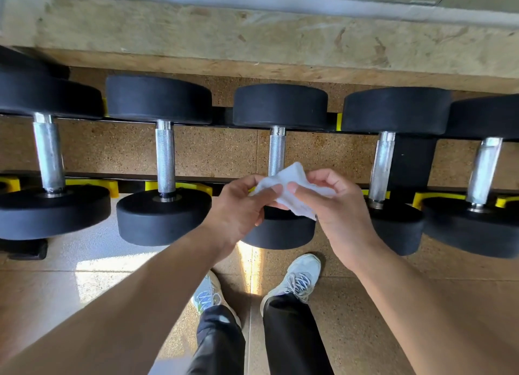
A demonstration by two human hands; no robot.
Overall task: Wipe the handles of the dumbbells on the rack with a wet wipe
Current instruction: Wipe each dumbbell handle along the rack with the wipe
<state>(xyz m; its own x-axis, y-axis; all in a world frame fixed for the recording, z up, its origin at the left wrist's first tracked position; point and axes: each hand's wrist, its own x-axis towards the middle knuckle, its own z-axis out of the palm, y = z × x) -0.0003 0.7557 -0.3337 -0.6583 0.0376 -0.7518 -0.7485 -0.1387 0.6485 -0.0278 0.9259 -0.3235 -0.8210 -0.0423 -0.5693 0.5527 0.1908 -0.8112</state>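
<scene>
Several black dumbbells with silver knurled handles lie side by side on a rack with yellow cradles (179, 186). The middle dumbbell's handle (277, 152) runs straight away from me. A crumpled white wet wipe (292, 190) hovers above the near end of that handle, hiding it. My left hand (241, 206) pinches the wipe's left side with thumb and fingers. My right hand (337, 203) pinches its right side. The wipe touches no handle that I can see.
Neighbouring handles lie to the left (165, 158) and right (381, 169) of the middle one. A stone ledge (252, 37) runs behind the rack. My two sneakers (297, 279) stand on the speckled floor just below the rack's front.
</scene>
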